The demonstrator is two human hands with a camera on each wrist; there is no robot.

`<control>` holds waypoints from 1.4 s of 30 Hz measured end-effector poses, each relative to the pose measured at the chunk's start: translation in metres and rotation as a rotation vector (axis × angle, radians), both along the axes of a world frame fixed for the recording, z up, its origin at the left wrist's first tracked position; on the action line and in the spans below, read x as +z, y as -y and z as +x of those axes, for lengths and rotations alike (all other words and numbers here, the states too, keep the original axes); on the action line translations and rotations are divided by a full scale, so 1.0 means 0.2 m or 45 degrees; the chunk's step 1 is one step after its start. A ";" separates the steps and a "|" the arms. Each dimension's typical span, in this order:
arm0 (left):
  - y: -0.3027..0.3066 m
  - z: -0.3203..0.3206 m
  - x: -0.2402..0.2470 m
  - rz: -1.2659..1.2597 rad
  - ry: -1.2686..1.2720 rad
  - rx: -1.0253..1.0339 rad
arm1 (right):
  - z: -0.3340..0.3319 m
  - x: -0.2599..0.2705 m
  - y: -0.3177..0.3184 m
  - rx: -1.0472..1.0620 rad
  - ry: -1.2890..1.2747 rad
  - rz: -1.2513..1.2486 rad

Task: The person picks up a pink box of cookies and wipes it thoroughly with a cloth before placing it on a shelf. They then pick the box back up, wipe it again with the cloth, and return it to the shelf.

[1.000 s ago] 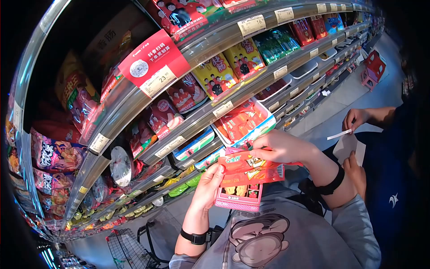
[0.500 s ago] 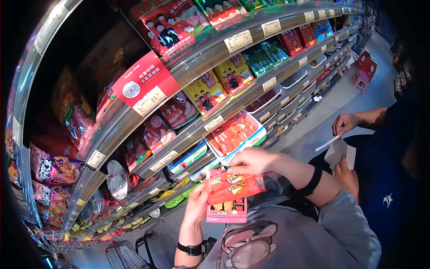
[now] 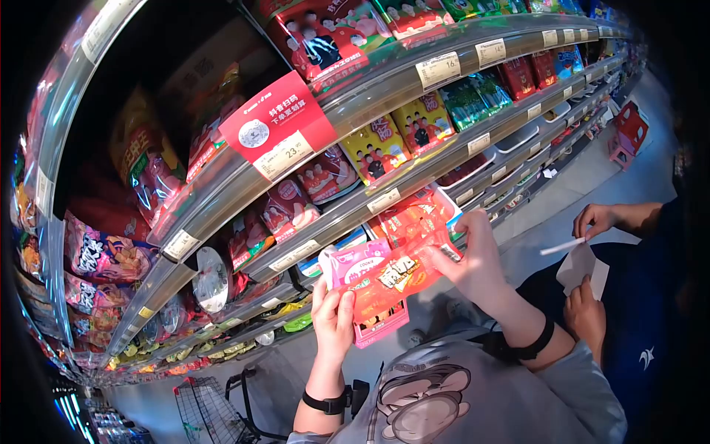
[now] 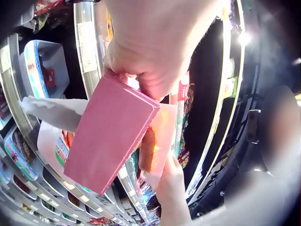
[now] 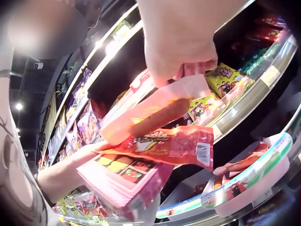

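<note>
In the head view my left hand (image 3: 334,318) grips a pink box (image 3: 384,329) together with red snack packets. A red sausage packet (image 3: 407,275) stretches across to my right hand (image 3: 473,255), which pinches its far end between thumb and fingers. The right wrist view shows a brown sausage (image 5: 160,117) through that wrapper, and a second red packet (image 5: 181,146) with a barcode just below it. Behind the packets, near my left fingers, is a pink COOKIE packet (image 3: 356,265). The box's plain pink face (image 4: 110,132) fills the left wrist view; white wrapping (image 4: 56,110) sticks out behind it.
Shelves of bagged snacks curve along the left, with price rails and a red price sign (image 3: 277,126). A bin of red packets (image 5: 249,179) lies just beyond my hands. A wire cart (image 3: 207,411) stands below. At right, another person holds white paper (image 3: 580,270).
My right hand has moved right and up, drawing its end of the red packet out straighter. The pink COOKIE packet now shows, and less of the box's front is visible.
</note>
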State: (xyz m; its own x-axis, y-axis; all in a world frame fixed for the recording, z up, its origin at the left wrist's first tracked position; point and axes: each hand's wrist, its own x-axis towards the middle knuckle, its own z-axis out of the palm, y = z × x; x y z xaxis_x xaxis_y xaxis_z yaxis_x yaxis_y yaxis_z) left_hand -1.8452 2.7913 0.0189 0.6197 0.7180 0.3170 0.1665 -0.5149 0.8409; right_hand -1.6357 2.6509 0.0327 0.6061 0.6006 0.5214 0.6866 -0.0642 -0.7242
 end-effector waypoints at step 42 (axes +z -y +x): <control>0.11 0.20 -0.07 -0.198 0.031 -0.051 | -0.07 -0.06 0.09 0.529 -2.014 0.755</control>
State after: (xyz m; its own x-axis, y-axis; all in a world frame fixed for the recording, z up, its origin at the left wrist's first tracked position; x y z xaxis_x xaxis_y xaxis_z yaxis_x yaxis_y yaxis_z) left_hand -1.8057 2.7700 0.0047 0.6422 0.7345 0.2193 0.1272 -0.3843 0.9144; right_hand -1.6494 2.6337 0.0198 0.5736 0.7981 -0.1845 -0.7481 0.4186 -0.5148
